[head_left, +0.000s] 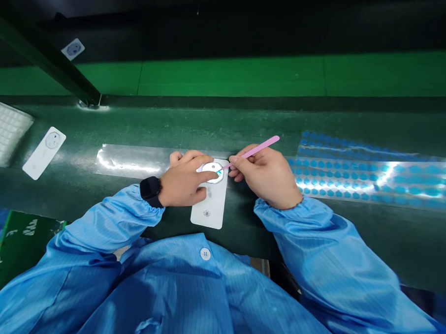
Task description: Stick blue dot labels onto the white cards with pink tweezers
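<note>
A white rounded panel (214, 206), like a phone back cover with a large round camera area, lies on the green bench. My left hand (185, 177) rests across its upper left part, fingers spread and the index fingertip beside a small blue piece (219, 172) on the round area. From the right, my right hand (265, 174) grips slim pink tweezers (259, 148) between thumb and fingers, like a pen. Their narrow tip points down-left to the blue piece; whether it touches is too small to tell. The left hand hides part of the round area.
Right of my hands lies a clear sheet with rows of blue round stickers (333, 179). A clear strip (130, 163) lies to the left. Further left are another white panel (44, 154) and a white gridded tray (6, 133). A dark post (61, 56) rises behind; a third panel (73, 48) lies beyond.
</note>
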A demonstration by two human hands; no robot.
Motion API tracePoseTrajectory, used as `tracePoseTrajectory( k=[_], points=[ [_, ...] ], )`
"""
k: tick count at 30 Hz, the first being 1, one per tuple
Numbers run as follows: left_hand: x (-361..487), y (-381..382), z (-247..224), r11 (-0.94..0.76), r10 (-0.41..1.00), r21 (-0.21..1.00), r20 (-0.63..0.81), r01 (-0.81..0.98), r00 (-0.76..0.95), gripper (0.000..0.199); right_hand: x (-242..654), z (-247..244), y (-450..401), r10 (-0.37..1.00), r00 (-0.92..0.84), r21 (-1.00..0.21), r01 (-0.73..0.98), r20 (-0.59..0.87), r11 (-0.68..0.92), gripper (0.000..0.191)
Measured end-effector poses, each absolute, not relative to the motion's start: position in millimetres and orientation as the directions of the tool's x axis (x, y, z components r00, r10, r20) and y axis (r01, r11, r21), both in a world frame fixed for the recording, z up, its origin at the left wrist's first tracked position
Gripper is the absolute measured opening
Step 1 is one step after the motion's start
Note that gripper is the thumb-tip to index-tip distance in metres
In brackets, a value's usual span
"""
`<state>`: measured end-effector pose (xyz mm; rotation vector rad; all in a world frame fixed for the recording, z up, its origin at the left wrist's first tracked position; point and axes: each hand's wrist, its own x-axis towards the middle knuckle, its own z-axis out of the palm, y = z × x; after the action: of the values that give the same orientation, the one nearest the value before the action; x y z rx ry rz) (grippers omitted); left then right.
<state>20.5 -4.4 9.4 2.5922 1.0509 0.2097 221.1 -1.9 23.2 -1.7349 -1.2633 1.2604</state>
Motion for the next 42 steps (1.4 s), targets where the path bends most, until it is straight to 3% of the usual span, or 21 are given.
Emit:
tracePoseTrajectory(
  k=[12,21,42],
  points=[
    [24.4,-7.5,10.7,-0.666,0.714,0.309,0.004,0.679,0.7,0.042,219.4,24.2,-4.8,0.951,0.088,-0.891,0.332,-0.298,-0.31,0.012],
    [26.0,-9.7,15.3,-0.639,0.739,0.278,-0.038,0.717,0.673,0.044,223.8,18.7,-2.7,0.952,0.085,-0.947,0.112,-0.294,-0.302,0.015],
    [32.2,-20.1,13.1,-0.634,0.763,0.174,-0.019,0.754,0.646,0.047,225.8,16.5,-1.0,0.942,0.067,-0.936,0.107,-0.328,-0.334,0.013]
  ],
)
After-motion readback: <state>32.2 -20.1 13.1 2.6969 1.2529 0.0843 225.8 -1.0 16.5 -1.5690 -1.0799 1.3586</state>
